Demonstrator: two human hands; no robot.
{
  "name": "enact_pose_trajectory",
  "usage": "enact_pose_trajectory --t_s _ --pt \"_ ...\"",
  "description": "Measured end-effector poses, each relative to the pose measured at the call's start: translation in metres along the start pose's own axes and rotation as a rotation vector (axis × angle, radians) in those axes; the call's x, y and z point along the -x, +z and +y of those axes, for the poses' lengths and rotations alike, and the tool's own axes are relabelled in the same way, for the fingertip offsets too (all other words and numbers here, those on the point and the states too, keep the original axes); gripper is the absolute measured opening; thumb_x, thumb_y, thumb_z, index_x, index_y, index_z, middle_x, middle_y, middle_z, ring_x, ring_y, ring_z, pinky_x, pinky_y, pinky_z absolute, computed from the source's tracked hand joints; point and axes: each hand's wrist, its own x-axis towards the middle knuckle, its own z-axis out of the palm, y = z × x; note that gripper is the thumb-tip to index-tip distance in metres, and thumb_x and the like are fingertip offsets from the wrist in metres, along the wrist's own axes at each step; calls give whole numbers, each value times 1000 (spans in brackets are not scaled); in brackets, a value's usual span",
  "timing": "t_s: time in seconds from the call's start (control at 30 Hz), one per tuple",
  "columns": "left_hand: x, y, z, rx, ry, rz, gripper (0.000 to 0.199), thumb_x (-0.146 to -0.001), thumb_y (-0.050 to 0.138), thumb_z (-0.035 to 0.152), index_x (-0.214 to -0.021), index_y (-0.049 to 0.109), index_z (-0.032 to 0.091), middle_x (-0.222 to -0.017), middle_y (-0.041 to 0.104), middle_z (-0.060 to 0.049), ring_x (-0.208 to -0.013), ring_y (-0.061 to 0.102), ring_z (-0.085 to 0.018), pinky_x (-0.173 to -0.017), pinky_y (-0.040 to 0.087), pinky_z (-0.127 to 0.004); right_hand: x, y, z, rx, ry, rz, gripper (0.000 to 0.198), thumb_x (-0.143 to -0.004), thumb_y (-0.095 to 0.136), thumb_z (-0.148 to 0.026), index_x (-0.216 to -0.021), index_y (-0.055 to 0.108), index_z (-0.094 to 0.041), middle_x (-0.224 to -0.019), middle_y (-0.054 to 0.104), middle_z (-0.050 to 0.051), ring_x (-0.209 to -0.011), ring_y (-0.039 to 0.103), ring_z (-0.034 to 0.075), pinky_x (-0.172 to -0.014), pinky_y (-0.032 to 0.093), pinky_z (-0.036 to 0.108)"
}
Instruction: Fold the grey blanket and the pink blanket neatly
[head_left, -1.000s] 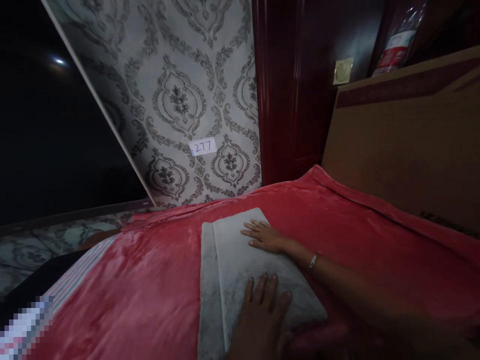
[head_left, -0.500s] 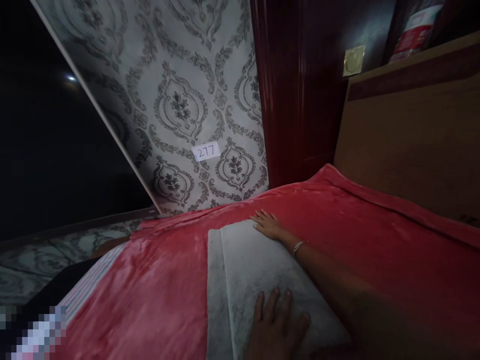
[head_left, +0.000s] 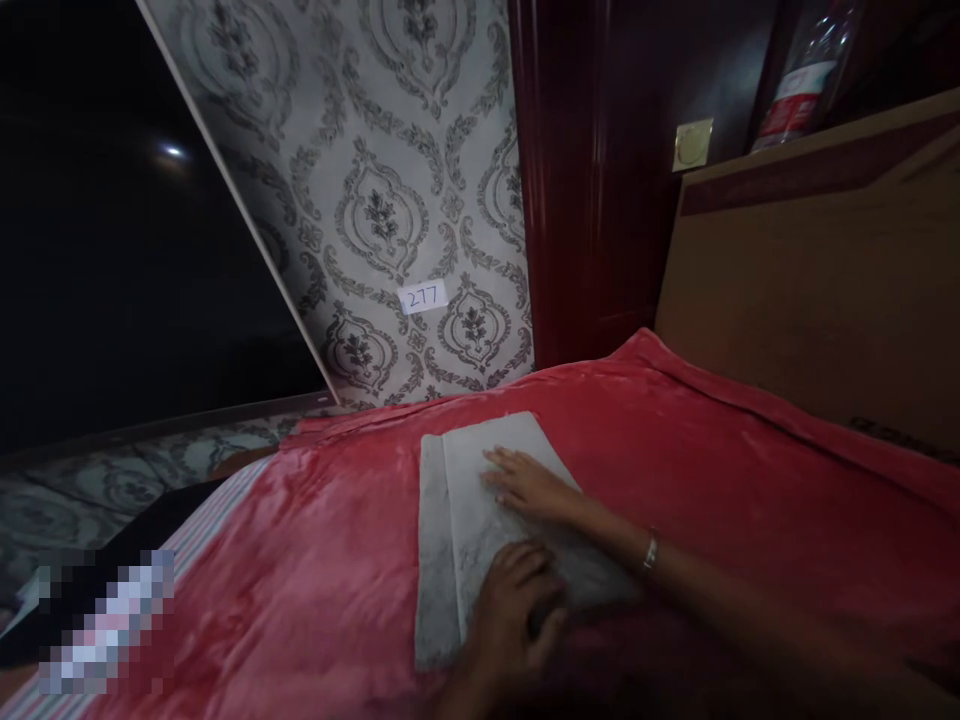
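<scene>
A folded grey cloth (head_left: pixel 436 560) lies on the red blanket (head_left: pixel 315 560), with a lengthwise fold line near its left side. My right hand (head_left: pixel 529 485) rests palm down on the cloth's upper right part, fingers stretched out and a bracelet at the wrist. Nearer to me, my left hand (head_left: pixel 510 605) is over the cloth's lower part, its fingers bent and the thumb apart from them. No cloth shows pinched between thumb and fingers. The cloth's lower right part is partly hidden by my hands and in shadow.
A large cardboard box (head_left: pixel 810 280) stands at the right, with a bottle (head_left: pixel 795 100) behind its top edge. Patterned wallpaper with a "277" label (head_left: pixel 424 296) is ahead. A dark screen (head_left: pixel 142 240) is at the left. Part of a person (head_left: pixel 135 525) shows at lower left.
My right hand has moved from the cloth's far right edge inward onto its surface. My left hand's spread fingers have bent. The view has shifted slightly, and the cloth's near edge now shows.
</scene>
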Motion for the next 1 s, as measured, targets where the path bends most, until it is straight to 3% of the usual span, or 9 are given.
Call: enact_pose_trajectory --t_s 0.1,0.2,0.27,0.37,0.43,0.5,0.67,1.0 --pt "-6 -21 4 101 -14 213 28 -97 44 25 -86 69 19 -77 72 -6 -75 67 -16 -73 54 -30 31 9 -33 -45 -128 -54 49 -102 42 -40 -147 50 -22 -162 28 10 -152 16 26 -123 15 48" --pt "-25 -45 -6 126 -74 248 34 -100 39 28 -93 71 18 -86 74 -8 -84 68 -18 -78 54 -31 45 18 -58 -88 -260 -27 51 -101 47 -37 -150 47 -22 -158 37 9 -150 22 23 -125 10 45" --pt "-42 -55 -27 128 -154 112 40 -101 36 36 -113 71 19 -112 74 -10 -107 67 -21 -96 52 -37 48 25 -66 -108 -369 -26 58 -98 55 -39 -152 43 -23 -158 38 8 -151 21 22 -125 5 43" --pt "-65 -51 -73 59 -291 -276 51 -101 33 45 -143 53 23 -149 53 -8 -139 47 -23 -117 37 -45 48 33 -70 -141 -431 -58 63 -98 55 -42 -155 36 -24 -159 36 6 -152 16 21 -126 1 44" --pt "-74 -41 -105 -72 -324 -509 55 -100 36 49 -150 43 25 -159 39 -7 -149 32 -24 -122 24 -51 49 36 -69 -171 -402 -81 61 -100 50 -44 -156 34 -26 -158 37 6 -152 17 21 -125 1 44" --pt "-80 -32 -131 -196 -309 -608 57 -100 37 50 -153 38 29 -163 30 -6 -152 21 -25 -123 15 -56 50 36 -67 -195 -370 -113 60 -101 47 -46 -157 32 -28 -160 35 5 -152 17 21 -125 1 45" --pt "-94 -25 -169 -309 -334 -597 57 -101 32 52 -155 33 31 -165 24 -4 -154 14 -27 -123 11 -56 52 33 -67 -236 -309 -171 60 -101 45 -46 -157 29 -31 -163 26 2 -153 10 20 -125 -2 45" --pt "-116 -24 -207 -411 -456 -541 63 -99 30 58 -155 34 30 -166 24 -2 -153 15 -34 -123 12 -54 51 31 -68 -289 -272 -146 60 -100 47 -51 -156 32 -36 -162 28 -1 -153 12 19 -125 -1 44"
